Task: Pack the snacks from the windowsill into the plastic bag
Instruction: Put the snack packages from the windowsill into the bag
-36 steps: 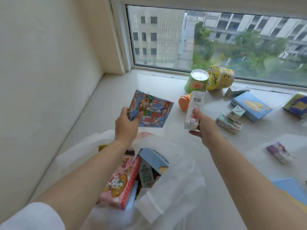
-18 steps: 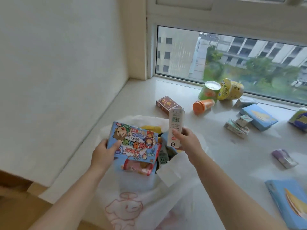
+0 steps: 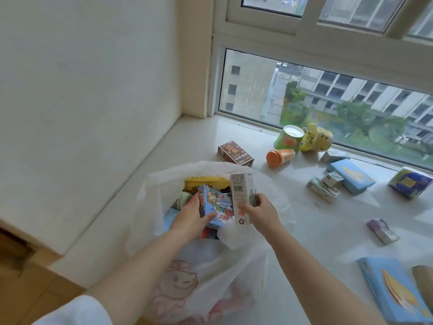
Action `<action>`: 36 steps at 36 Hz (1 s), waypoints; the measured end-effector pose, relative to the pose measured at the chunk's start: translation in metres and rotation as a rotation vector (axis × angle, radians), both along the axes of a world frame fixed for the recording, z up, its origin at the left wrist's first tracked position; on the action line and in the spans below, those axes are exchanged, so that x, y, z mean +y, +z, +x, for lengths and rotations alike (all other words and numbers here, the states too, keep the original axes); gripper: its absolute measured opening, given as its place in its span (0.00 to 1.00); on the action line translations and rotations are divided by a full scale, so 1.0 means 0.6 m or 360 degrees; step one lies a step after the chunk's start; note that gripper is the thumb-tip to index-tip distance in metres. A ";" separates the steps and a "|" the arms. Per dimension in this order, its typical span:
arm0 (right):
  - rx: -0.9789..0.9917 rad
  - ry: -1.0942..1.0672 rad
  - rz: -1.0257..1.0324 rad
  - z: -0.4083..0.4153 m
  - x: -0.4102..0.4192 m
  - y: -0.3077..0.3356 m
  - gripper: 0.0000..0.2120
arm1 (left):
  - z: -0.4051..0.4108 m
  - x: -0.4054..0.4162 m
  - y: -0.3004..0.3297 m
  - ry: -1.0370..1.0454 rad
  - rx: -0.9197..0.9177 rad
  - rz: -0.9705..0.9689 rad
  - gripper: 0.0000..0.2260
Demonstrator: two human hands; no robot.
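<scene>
Your left hand [image 3: 191, 219] grips a blue cartoon snack box [image 3: 216, 207] over the open plastic bag [image 3: 199, 266]; your right hand [image 3: 260, 213] pinches a white drink carton [image 3: 241, 198] upright beside it. On the windowsill [image 3: 293, 221] — a brown box [image 3: 235, 153], 2 cups [image 3: 304, 138], an orange bottle [image 3: 280, 157].

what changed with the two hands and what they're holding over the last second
Both hands came back from over the windowsill to the plastic bag. The left hand has lowered the blue cartoon box into the bag's mouth; the right hand has brought the white carton upright over it. Neither has been let go. The brown box, cups and cartons on the sill lie as before.
</scene>
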State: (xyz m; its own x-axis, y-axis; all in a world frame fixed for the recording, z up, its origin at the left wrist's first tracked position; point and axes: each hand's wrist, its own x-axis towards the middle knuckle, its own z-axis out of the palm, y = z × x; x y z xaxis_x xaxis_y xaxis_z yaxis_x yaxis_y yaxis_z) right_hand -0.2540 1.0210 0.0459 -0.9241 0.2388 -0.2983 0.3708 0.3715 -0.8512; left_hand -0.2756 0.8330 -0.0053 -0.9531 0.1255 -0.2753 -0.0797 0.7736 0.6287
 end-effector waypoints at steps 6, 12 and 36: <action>0.0063 0.0222 0.0072 -0.006 -0.050 -0.003 0.17 | 0.058 -0.103 0.002 -0.0296 0.0040 -0.0714 0.32; 0.0038 0.0498 0.0017 -0.020 -0.109 0.000 0.18 | 0.133 -0.155 0.002 -0.0811 0.0061 -0.0586 0.20; -0.0214 0.1807 0.1513 0.072 -0.081 -0.077 0.18 | 0.174 -0.098 0.051 -0.1161 0.0182 -0.0703 0.11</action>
State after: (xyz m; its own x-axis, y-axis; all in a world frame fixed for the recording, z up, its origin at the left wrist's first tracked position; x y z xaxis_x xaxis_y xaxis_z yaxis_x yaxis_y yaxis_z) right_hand -0.2107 0.9727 -0.0003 -0.7244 -0.4237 -0.5439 -0.4368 0.8924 -0.1134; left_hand -0.1714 0.7741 0.0256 -0.7009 0.6215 -0.3501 0.5780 0.7824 0.2319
